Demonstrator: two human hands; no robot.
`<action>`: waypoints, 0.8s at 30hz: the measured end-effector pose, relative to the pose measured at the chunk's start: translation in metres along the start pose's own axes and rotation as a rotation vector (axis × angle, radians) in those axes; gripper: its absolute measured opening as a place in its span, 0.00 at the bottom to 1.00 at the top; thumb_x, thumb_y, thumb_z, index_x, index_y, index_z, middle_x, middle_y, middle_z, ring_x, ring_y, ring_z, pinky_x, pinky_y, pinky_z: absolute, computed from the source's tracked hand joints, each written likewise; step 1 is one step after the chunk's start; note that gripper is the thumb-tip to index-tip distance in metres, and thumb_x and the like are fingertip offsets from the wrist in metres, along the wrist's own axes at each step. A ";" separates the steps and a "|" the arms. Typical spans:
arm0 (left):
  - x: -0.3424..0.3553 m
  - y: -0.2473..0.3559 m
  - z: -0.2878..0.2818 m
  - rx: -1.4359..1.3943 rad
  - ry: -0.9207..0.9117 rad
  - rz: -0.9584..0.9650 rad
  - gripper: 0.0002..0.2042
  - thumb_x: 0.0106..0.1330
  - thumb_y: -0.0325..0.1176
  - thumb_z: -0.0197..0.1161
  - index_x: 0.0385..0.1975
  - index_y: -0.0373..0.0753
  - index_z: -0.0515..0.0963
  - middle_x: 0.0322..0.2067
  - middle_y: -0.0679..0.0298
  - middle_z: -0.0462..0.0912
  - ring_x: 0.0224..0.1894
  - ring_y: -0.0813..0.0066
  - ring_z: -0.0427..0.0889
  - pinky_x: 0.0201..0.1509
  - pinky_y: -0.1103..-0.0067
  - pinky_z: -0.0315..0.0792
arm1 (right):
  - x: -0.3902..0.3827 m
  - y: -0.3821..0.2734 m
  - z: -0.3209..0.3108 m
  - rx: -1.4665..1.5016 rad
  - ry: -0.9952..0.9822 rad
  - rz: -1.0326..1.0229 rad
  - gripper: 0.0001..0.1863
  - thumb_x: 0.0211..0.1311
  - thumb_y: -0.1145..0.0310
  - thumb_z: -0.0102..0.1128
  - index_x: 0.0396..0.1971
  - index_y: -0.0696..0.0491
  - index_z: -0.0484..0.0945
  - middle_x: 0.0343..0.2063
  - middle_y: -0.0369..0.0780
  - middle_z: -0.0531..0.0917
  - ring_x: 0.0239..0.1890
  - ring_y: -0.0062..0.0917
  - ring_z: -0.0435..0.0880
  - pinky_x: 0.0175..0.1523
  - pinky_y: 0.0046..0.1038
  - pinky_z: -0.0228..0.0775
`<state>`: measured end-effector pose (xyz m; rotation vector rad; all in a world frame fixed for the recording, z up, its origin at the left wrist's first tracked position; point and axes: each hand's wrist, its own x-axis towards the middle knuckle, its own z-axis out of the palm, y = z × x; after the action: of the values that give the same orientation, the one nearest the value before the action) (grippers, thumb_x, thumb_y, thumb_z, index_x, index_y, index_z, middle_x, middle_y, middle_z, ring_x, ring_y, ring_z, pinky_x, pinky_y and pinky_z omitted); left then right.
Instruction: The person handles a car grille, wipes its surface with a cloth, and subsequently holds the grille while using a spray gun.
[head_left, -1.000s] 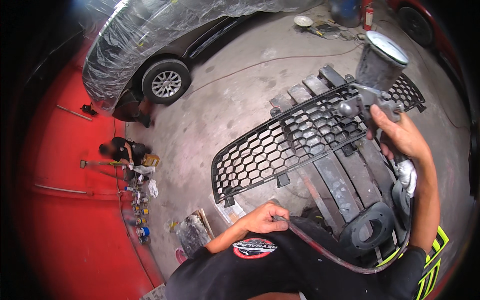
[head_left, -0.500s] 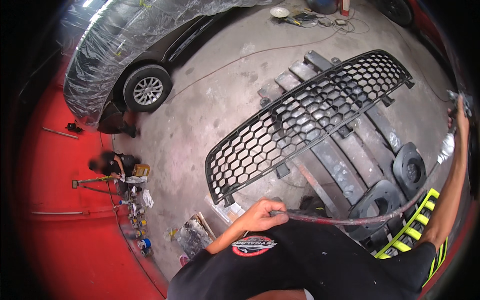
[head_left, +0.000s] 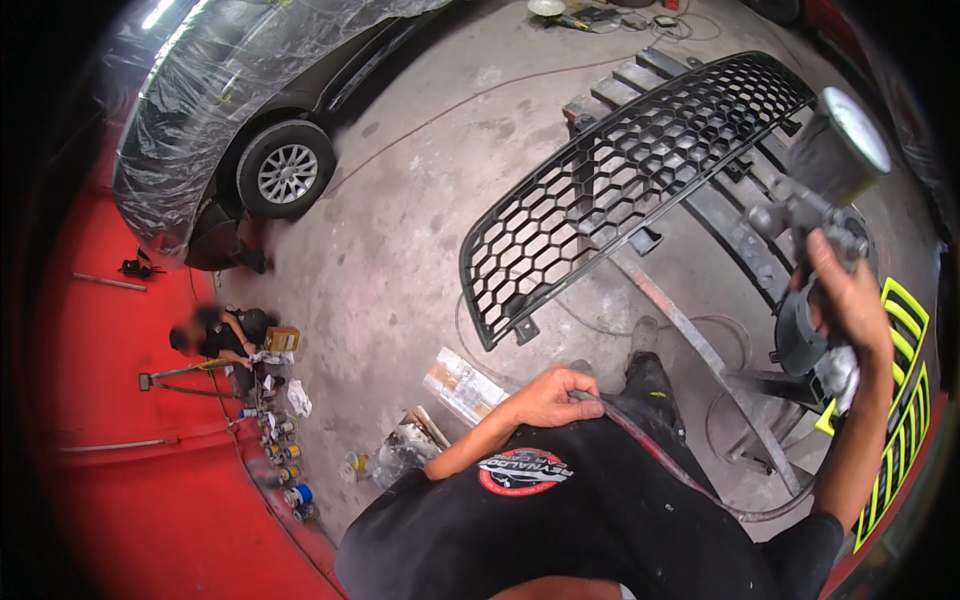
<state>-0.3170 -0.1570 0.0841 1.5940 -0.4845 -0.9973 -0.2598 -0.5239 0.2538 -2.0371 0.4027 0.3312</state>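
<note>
My right hand [head_left: 850,300] is wrapped around the grip of a spray gun [head_left: 795,210], whose paint cup [head_left: 825,150] sits tilted on top. The gun is held over the right end of a black honeycomb car grille [head_left: 625,175], apart from it. White wrapping shows below the grip. In front of my shirt, my left hand [head_left: 558,397] is closed around a reddish air hose [head_left: 650,440], which runs right and curves towards my right arm. The grille lies slanted across a metal stand [head_left: 690,345], with gaps showing through its mesh.
Dark round parts [head_left: 800,335] sit by the stand, beside neon-yellow slatted trim [head_left: 900,440]. At left, a plastic-covered car [head_left: 250,90] and a crouching person [head_left: 225,335] are near several paint cans [head_left: 298,494]. A thin hose [head_left: 470,98] crosses the floor.
My right hand has swung the spray gun inward from the far right edge to the grille's right end. The left hand still grips the hose, slightly further right; the view has shifted.
</note>
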 end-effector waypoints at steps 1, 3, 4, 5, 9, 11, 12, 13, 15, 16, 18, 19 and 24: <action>-0.005 -0.007 0.000 -0.004 -0.004 0.004 0.10 0.61 0.35 0.63 0.24 0.35 0.75 0.17 0.73 0.71 0.22 0.88 0.67 0.24 0.83 0.63 | -0.013 -0.003 0.017 -0.014 -0.058 -0.008 0.30 0.57 0.39 0.52 0.35 0.57 0.72 0.21 0.36 0.76 0.10 0.17 0.69 0.12 0.19 0.58; -0.016 -0.025 0.001 -0.026 0.002 0.070 0.10 0.61 0.36 0.63 0.24 0.35 0.75 0.17 0.73 0.72 0.23 0.88 0.67 0.25 0.84 0.63 | -0.031 -0.006 0.044 0.054 -0.156 -0.021 0.27 0.59 0.43 0.53 0.32 0.57 0.73 0.22 0.37 0.78 0.11 0.16 0.69 0.13 0.19 0.59; -0.021 -0.029 0.001 -0.043 0.013 0.065 0.10 0.61 0.36 0.63 0.24 0.35 0.75 0.17 0.73 0.72 0.23 0.88 0.67 0.25 0.84 0.63 | -0.039 -0.004 0.052 0.096 -0.099 -0.039 0.27 0.60 0.43 0.52 0.31 0.57 0.73 0.22 0.36 0.78 0.10 0.16 0.69 0.13 0.19 0.58; -0.025 -0.031 -0.002 0.013 0.012 0.060 0.10 0.61 0.36 0.62 0.24 0.35 0.76 0.17 0.71 0.72 0.23 0.88 0.67 0.26 0.83 0.64 | -0.047 -0.002 0.060 0.137 -0.045 -0.059 0.26 0.60 0.43 0.52 0.30 0.56 0.73 0.23 0.36 0.78 0.10 0.15 0.68 0.13 0.19 0.57; -0.037 -0.061 -0.007 0.201 0.079 0.104 0.12 0.62 0.39 0.61 0.25 0.36 0.76 0.17 0.66 0.74 0.23 0.84 0.70 0.27 0.81 0.66 | -0.055 0.006 0.036 -0.080 0.407 0.014 0.34 0.56 0.32 0.44 0.25 0.52 0.77 0.07 0.31 0.65 0.09 0.13 0.64 0.14 0.17 0.51; -0.034 -0.095 -0.010 0.273 0.130 0.105 0.13 0.62 0.42 0.60 0.28 0.37 0.78 0.18 0.63 0.75 0.22 0.78 0.71 0.29 0.78 0.67 | -0.039 0.026 0.013 -0.083 0.630 0.051 0.36 0.53 0.29 0.44 0.25 0.52 0.77 0.07 0.30 0.63 0.09 0.13 0.61 0.16 0.17 0.50; -0.033 -0.114 -0.008 0.253 0.158 0.013 0.13 0.62 0.43 0.60 0.29 0.37 0.79 0.19 0.61 0.76 0.22 0.76 0.72 0.29 0.77 0.67 | -0.035 0.034 0.008 -0.054 0.702 0.030 0.36 0.53 0.29 0.43 0.26 0.52 0.77 0.07 0.30 0.63 0.09 0.13 0.60 0.16 0.17 0.49; -0.031 -0.133 -0.009 0.237 0.181 -0.078 0.14 0.62 0.44 0.59 0.31 0.38 0.79 0.19 0.59 0.77 0.22 0.74 0.73 0.30 0.76 0.68 | -0.035 0.038 0.008 -0.019 0.779 0.011 0.37 0.53 0.28 0.42 0.26 0.53 0.77 0.07 0.31 0.63 0.09 0.13 0.60 0.17 0.18 0.49; -0.031 -0.169 -0.003 0.242 0.208 -0.134 0.16 0.62 0.46 0.58 0.34 0.38 0.80 0.22 0.57 0.78 0.24 0.71 0.76 0.32 0.75 0.69 | -0.040 0.042 0.026 0.045 0.727 0.010 0.37 0.54 0.28 0.41 0.26 0.53 0.77 0.07 0.30 0.63 0.09 0.14 0.60 0.16 0.18 0.49; -0.031 -0.182 0.002 0.295 0.196 -0.091 0.17 0.62 0.48 0.58 0.34 0.38 0.80 0.23 0.55 0.79 0.25 0.69 0.77 0.33 0.74 0.69 | -0.046 0.041 0.039 0.106 0.682 0.018 0.37 0.55 0.29 0.40 0.27 0.53 0.77 0.08 0.30 0.63 0.08 0.14 0.59 0.16 0.18 0.48; -0.039 -0.213 0.013 0.340 0.185 -0.060 0.21 0.61 0.53 0.57 0.34 0.38 0.79 0.24 0.53 0.79 0.29 0.62 0.79 0.35 0.71 0.70 | -0.058 0.033 0.087 0.093 0.530 0.058 0.41 0.54 0.26 0.35 0.26 0.54 0.76 0.05 0.32 0.62 0.08 0.14 0.60 0.15 0.18 0.49; -0.036 -0.214 0.016 0.334 0.181 -0.058 0.21 0.61 0.53 0.57 0.34 0.38 0.79 0.24 0.53 0.79 0.29 0.62 0.79 0.35 0.71 0.70 | -0.072 0.026 0.106 0.072 0.479 0.060 0.42 0.55 0.26 0.33 0.25 0.55 0.76 0.04 0.32 0.62 0.07 0.14 0.60 0.15 0.18 0.49; -0.029 -0.202 0.017 0.399 0.087 -0.093 0.23 0.59 0.55 0.58 0.32 0.37 0.78 0.26 0.49 0.78 0.32 0.53 0.78 0.35 0.68 0.68 | -0.117 0.003 0.172 0.125 -0.082 -0.071 0.33 0.61 0.37 0.43 0.25 0.57 0.74 0.10 0.34 0.71 0.09 0.14 0.65 0.15 0.18 0.56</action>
<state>-0.3869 -0.0892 -0.0958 2.0228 -0.5790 -0.9338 -0.3785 -0.3576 0.2167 -1.9041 0.2927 0.3362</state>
